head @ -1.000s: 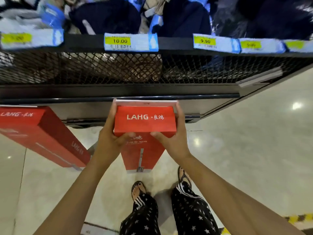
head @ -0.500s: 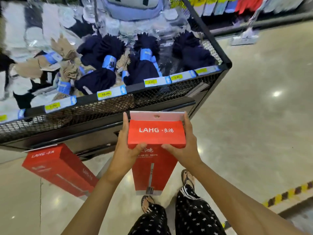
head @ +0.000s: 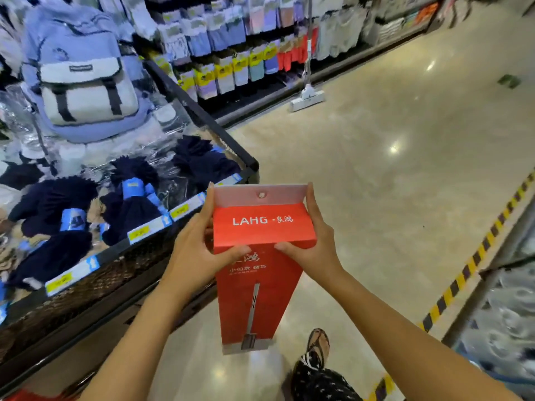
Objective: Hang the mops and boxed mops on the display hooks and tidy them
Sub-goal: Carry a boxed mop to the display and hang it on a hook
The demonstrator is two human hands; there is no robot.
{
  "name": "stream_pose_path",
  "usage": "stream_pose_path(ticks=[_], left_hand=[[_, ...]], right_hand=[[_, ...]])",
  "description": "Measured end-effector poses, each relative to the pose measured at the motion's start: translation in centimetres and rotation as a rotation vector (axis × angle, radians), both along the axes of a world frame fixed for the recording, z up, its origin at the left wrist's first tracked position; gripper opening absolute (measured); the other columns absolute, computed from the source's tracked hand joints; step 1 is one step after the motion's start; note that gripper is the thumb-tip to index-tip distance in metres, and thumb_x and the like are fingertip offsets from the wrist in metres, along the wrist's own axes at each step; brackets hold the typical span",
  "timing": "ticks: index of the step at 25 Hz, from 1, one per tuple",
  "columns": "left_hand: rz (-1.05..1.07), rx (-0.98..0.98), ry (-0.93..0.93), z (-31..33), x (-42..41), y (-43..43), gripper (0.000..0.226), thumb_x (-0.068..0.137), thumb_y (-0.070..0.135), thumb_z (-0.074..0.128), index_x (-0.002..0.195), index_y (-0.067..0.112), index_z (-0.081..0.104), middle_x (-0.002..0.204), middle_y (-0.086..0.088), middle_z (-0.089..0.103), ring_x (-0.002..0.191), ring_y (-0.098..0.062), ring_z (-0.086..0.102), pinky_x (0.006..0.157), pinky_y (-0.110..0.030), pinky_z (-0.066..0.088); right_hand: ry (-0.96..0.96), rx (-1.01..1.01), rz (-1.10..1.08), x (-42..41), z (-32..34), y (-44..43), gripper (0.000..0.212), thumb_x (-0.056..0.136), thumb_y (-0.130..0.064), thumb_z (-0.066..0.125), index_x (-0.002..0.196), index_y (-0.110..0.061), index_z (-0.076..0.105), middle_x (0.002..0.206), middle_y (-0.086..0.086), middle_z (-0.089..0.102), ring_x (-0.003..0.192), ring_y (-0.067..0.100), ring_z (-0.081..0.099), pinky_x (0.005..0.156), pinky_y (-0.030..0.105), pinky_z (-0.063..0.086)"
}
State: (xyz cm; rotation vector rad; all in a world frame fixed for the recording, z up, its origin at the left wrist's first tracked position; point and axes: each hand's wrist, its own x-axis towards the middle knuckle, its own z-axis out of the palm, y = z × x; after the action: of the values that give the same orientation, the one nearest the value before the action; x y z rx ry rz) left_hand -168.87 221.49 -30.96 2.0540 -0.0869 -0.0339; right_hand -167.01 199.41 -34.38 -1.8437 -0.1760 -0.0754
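A tall red boxed mop [head: 254, 299] marked LAHG hangs upright in front of me, its white hang tab with a small hole on top. My left hand [head: 192, 253] grips the box's upper left side, thumb on the front. On the upper right side sits my right hand [head: 314, 244], thumb also on the front. A bare white flat mop [head: 307, 95] leans upright against the far sock shelf, its head on the floor. No display hooks for mops are in view.
A black mesh bin [head: 121, 264] of dark socks with yellow price tags stands at my left, a blue backpack [head: 84, 82] above it. Sock racks [head: 231, 65] line the far aisle. Beige floor opens to the right, with yellow-black hazard tape [head: 463, 273] by a glass case.
My view swung up and to the right, from the bin's front to the open aisle. Both hands kept hold of the box. The second red box at left dropped out of sight.
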Motion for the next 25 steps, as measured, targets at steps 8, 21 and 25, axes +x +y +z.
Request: stream_pose_path(ticks=[8, 21, 25], left_hand=[[-0.195, -0.02, -0.032, 3.8, 11.0, -15.9, 0.119, 0.049, 0.082, 0.066, 0.139, 0.067, -0.011, 0.126, 0.029, 0.047, 0.108, 0.001, 0.057, 0.088, -0.024, 0.05], [-0.427, -0.13, 0.05, 0.6, 26.3, -33.2, 0.114, 0.051, 0.074, 0.068, 0.136, 0.07, -0.008, 0.112, 0.035, 0.047, 0.095, 0.009, 0.056, 0.064, -0.006, 0.048], [-0.507, -0.134, 0.073, -0.6, 34.0, -35.8, 0.113, 0.052, 0.072, 0.068, 0.137, 0.07, -0.006, 0.111, 0.031, 0.048, 0.097, 0.005, 0.057, 0.07, -0.013, 0.05]], right_hand=[[-0.049, -0.086, -0.119, 7.7, 4.0, -16.4, 0.108, 0.065, -0.058, 0.074, 0.142, -0.063, -0.001, 0.11, -0.039, 0.057, 0.106, -0.009, 0.06, 0.089, 0.012, 0.05], [0.051, -0.182, -0.4, 16.8, 3.4, -32.5, 0.107, 0.059, -0.065, 0.072, 0.137, -0.07, -0.001, 0.112, -0.028, 0.054, 0.104, -0.012, 0.057, 0.086, 0.009, 0.047], [0.065, -0.177, -0.489, 22.4, 2.5, -34.4, 0.107, 0.061, -0.065, 0.071, 0.14, -0.066, 0.0, 0.111, -0.03, 0.055, 0.103, -0.012, 0.058, 0.085, 0.008, 0.048]])
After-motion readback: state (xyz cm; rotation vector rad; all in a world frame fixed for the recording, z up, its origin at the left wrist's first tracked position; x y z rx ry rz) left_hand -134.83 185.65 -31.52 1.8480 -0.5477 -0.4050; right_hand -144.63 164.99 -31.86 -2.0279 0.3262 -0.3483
